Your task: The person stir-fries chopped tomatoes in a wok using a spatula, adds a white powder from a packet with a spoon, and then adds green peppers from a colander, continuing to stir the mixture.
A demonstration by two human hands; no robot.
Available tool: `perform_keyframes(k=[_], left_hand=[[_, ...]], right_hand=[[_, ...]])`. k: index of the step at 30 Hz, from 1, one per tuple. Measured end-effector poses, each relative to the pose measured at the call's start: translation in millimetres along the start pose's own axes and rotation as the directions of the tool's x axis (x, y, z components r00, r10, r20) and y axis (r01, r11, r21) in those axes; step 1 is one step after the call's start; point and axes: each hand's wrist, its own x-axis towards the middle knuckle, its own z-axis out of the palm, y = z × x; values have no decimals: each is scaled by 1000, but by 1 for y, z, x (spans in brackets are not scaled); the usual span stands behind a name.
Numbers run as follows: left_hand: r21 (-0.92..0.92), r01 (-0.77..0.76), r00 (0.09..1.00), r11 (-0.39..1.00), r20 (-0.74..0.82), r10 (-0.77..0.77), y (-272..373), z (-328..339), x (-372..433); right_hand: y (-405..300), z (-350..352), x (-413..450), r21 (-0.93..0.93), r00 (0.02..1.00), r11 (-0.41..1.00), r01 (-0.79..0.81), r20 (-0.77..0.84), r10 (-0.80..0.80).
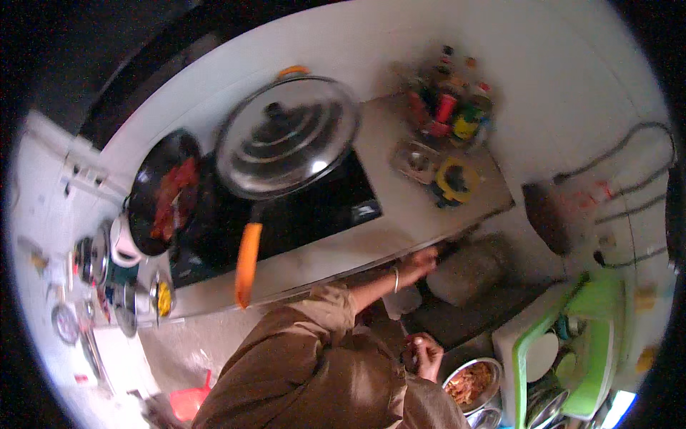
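Observation:
My left hand [420, 265], with a pale bracelet at the wrist, reaches over the dark recess beside the counter edge. A blurred dark thing lies by its fingertips; whether it is held is unclear. Lower down, my right hand [427, 354] is curled around the handle end of a flat-bladed utensil [402, 303], whose pale blade points toward the counter. Right of my left hand is a pale, blurred flat surface [463, 276]. A metal bowl [499, 370] of sliced raw meat [468, 383] stands beside my right hand.
A glass-lidded pan [289, 137] with an orange handle [248, 263] sits on the black cooktop [316, 214]. A wok [142, 214] holding reddish food stands left. Bottles [447, 110] and yellow tape-like ring [458, 179] are behind. A green rack [520, 359] holds dishes at right.

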Motion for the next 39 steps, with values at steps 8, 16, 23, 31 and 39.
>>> perform_keyframes(k=[8,16,23,31,39], left_hand=[[-198,-22,1000,980,14,25,-114,-128,-239],[-220,25,547,975,-814,-198,-190,-189,-530],[-652,-22,129,758,-753,-645,-336,-95,-735],[-595,-33,345,803,-761,-550,-401,-108,-761],[-661,-227,323,715,-744,-585,-284,-204,-733]], right_hand=[[-211,103,18,0,866,898,439,264,-424],[-296,332,-19,34,52,164,986,870,-491],[-240,483,-6,-249,238,-154,956,968,-84],[-274,494,30,-300,286,-54,952,941,-180],[-313,463,-55,-149,150,44,988,989,-16]])
